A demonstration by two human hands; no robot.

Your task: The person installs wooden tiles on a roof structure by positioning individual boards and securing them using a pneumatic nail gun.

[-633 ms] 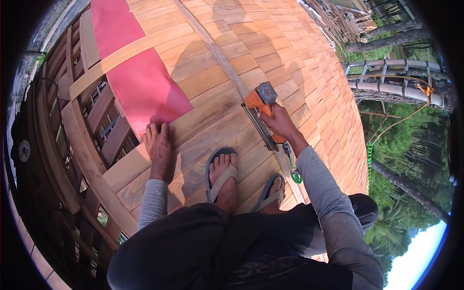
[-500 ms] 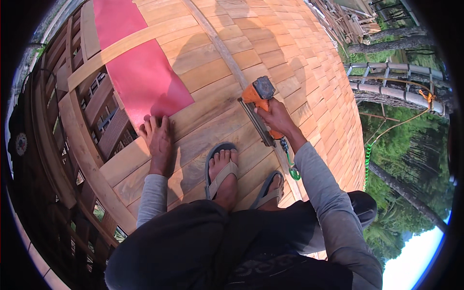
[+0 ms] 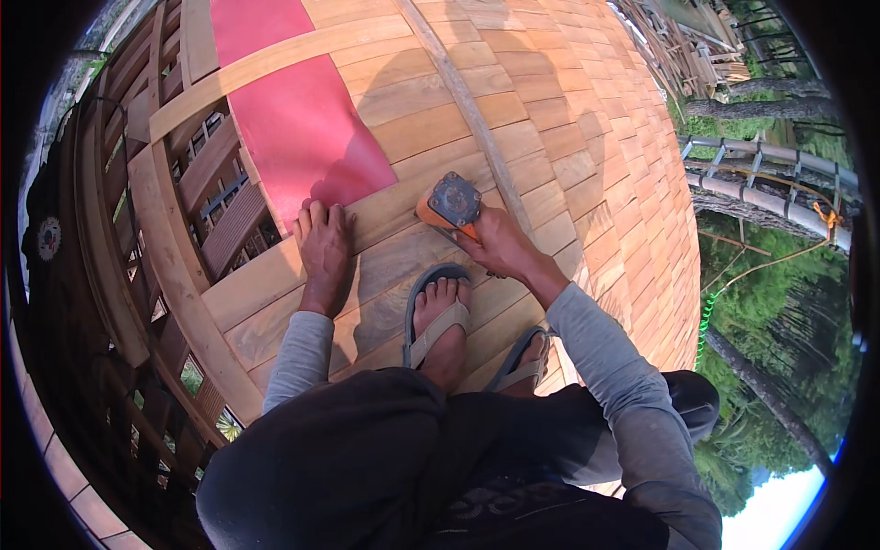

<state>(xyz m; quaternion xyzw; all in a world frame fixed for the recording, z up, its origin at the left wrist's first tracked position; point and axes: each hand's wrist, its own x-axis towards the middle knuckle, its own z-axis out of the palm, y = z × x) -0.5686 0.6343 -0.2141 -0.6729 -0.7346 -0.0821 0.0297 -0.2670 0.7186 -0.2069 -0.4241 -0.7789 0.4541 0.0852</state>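
My right hand (image 3: pixel 504 242) grips an orange and black nail gun (image 3: pixel 455 201), held low over the wooden shingles (image 3: pixel 513 137) just ahead of my feet. Its dark square head faces up, and its long magazine is mostly hidden by my hand. To the left, my left hand (image 3: pixel 324 255) lies on a wooden board (image 3: pixel 254 291), fingers stretched out and slightly bent. Those fingertips reach the near edge of a red sheet (image 3: pixel 298 128), which runs away from me between the shingles and the open framing.
A long batten (image 3: pixel 469 101) crosses the shingles. On the left, dark timber framing (image 3: pixel 165 238) has open gaps between its pieces. My sandalled foot (image 3: pixel 442 316) stands on the boards. A ladder (image 3: pixel 770 170), a green coiled hose (image 3: pixel 706 323) and trees are at the right.
The nail gun has swung left toward my left hand and turned, so its head now faces up. My left hand stays on the board; the whole view has shifted slightly.
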